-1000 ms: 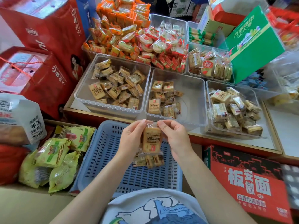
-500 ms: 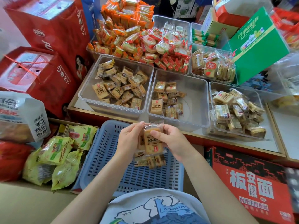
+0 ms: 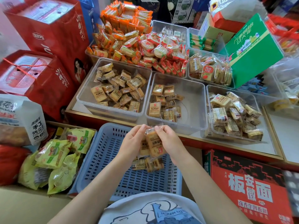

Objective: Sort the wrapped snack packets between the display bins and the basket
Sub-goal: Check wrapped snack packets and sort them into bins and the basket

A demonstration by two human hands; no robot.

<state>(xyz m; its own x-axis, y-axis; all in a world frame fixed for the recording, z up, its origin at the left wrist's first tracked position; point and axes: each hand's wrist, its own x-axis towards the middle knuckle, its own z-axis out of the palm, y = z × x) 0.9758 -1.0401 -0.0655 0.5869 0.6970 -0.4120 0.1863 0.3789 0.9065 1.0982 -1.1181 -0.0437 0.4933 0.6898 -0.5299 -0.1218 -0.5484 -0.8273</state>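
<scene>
- Both hands meet at the centre of the frame, above the blue basket (image 3: 103,160).
- The right hand (image 3: 169,143) pinches the top edge of a tan wrapped snack packet (image 3: 153,143), which hangs tilted.
- The left hand (image 3: 131,145) curls its fingers round a second packet (image 3: 143,148) just behind the first — its fingertips are at the first packet's top seal too.
- A few loose packets (image 3: 148,164) lie on the basket floor just below the hands.
- Three clear display bins sit across the middle of the frame: the left bin (image 3: 84,92) is well filled, the middle bin (image 3: 194,97) holds a small cluster on its left side, and the right bin (image 3: 252,96) is heaped.
- Yellow-green bags (image 3: 53,152) lie at lower left beside the basket.
</scene>
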